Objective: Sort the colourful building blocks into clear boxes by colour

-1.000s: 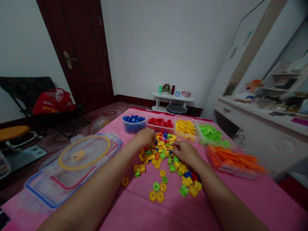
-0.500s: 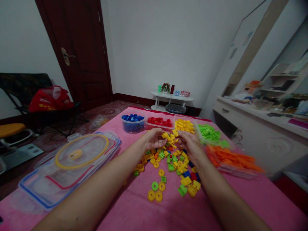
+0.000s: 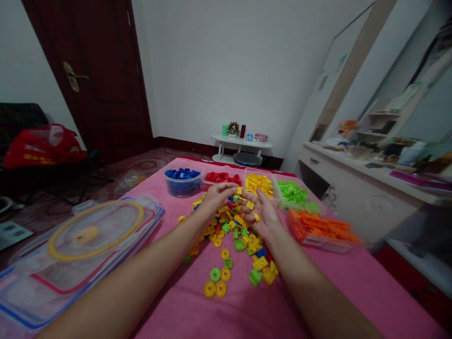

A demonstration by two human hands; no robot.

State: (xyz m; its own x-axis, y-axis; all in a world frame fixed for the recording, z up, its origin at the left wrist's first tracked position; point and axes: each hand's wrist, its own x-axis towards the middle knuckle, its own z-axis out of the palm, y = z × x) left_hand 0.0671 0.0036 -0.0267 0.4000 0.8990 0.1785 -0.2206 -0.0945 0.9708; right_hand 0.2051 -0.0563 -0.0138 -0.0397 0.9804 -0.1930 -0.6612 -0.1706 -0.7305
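Observation:
My left hand [image 3: 218, 197] is over the pile with thumb and fingers pinched together. A small yellow toy brick [image 3: 239, 190] is at its fingertips. My right hand [image 3: 265, 217] is turned palm up just beside it, fingers half curled. Yellow bricks [image 3: 250, 205] lie on its fingers and palm. Beneath both hands spreads a mixed pile of bricks [image 3: 226, 227], mostly yellow and green with some blue and red; the hands hide part of it. Nearer me are several yellow wheels [image 3: 209, 289], a green wheel [image 3: 215, 274] and a green brick [image 3: 228, 263].
Along the far side stand tubs of blue [image 3: 182, 174], red [image 3: 223, 177], yellow [image 3: 259, 183] and green bricks [image 3: 291, 192]. A box of orange pieces [image 3: 319, 228] is at the right. Stacked clear lids [image 3: 106, 254] cover the left of the pink-covered table [image 3: 169, 306].
The view has turned slightly right. The yellow cluster between my hands is no longer there; single yellow bricks now show at my left fingertips and on my right palm, which has turned upward.

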